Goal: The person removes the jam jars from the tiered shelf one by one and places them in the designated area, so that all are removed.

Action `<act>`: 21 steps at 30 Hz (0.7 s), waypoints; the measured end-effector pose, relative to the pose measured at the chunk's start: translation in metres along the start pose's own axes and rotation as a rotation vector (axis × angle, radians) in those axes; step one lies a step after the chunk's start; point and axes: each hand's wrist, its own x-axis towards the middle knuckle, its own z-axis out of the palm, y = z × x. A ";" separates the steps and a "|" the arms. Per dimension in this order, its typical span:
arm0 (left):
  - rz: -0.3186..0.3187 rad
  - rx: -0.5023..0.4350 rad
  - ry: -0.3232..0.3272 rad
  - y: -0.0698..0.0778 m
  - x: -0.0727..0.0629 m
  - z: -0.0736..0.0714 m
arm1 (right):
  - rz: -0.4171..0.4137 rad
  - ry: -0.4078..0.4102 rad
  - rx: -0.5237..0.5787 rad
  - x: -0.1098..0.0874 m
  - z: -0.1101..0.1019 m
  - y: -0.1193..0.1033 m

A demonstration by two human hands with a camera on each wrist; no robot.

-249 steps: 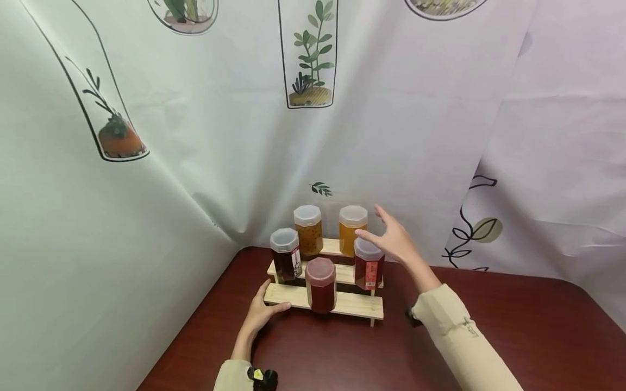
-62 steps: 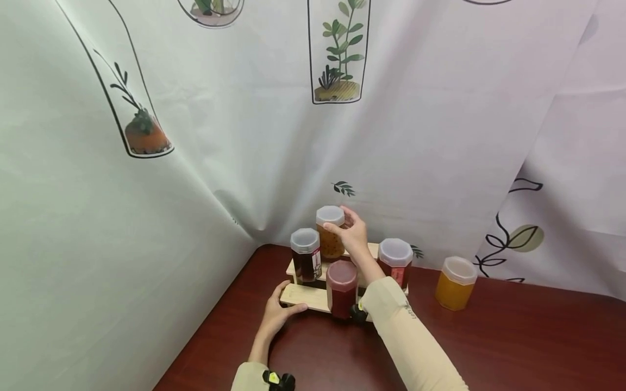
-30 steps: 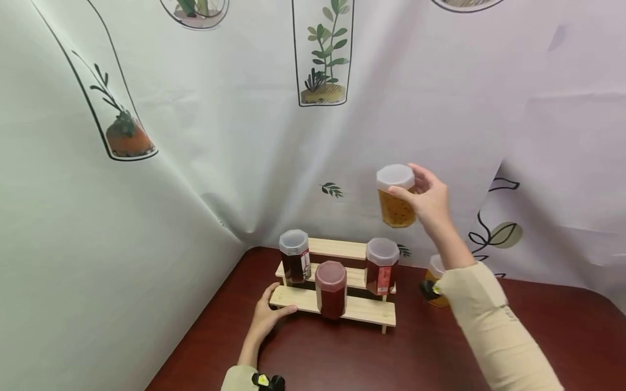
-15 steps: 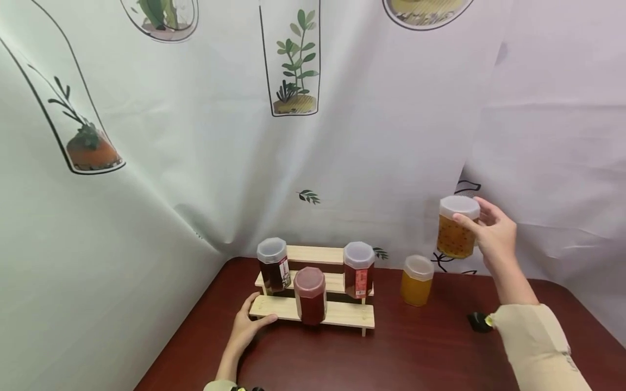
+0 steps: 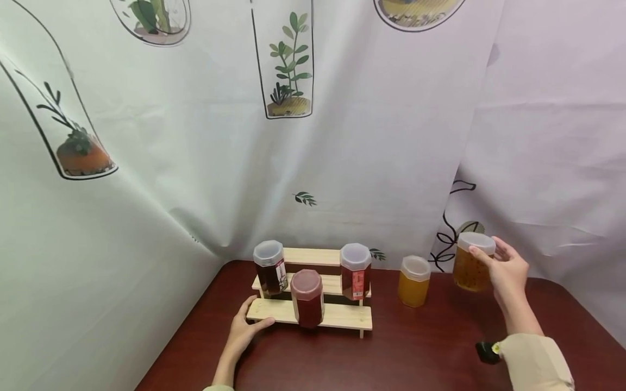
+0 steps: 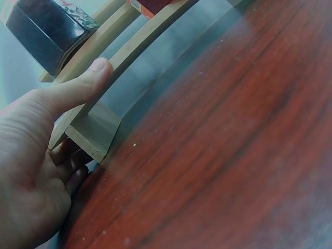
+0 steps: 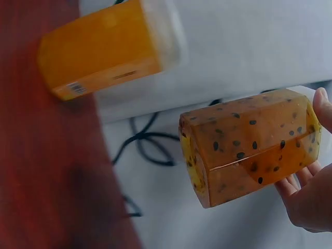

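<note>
My right hand (image 5: 511, 277) holds an eight-sided jar of amber jam with dark seeds (image 5: 470, 274) by its white lid, thumb in front and fingers behind. In the right wrist view, the bottom of this seeded jar (image 7: 249, 148) hangs above the table surface. My left hand (image 5: 239, 332) grips the left end of the lowest step of a three-step wooden stand (image 5: 344, 316). The thumb lies along its front edge in the left wrist view, the fingers around the end. Left of the held jar stands a jar of orange-yellow jam (image 5: 413, 288) on the table.
On the stand's middle step are a dark jar (image 5: 271, 277) at left and a red-labelled jar (image 5: 354, 279) at right. A deep red jar (image 5: 308, 309) sits on the lowest step. A printed white curtain (image 5: 371, 163) hangs behind the dark red table (image 5: 332, 364).
The orange-yellow jar has gone from the top step to the table. My right hand has lifted the seeded jar off the top step, carried it right and lowered it. The left hand stays.
</note>
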 end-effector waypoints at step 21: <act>0.012 0.000 0.007 -0.002 0.003 0.000 | 0.045 0.049 0.082 0.002 0.003 0.082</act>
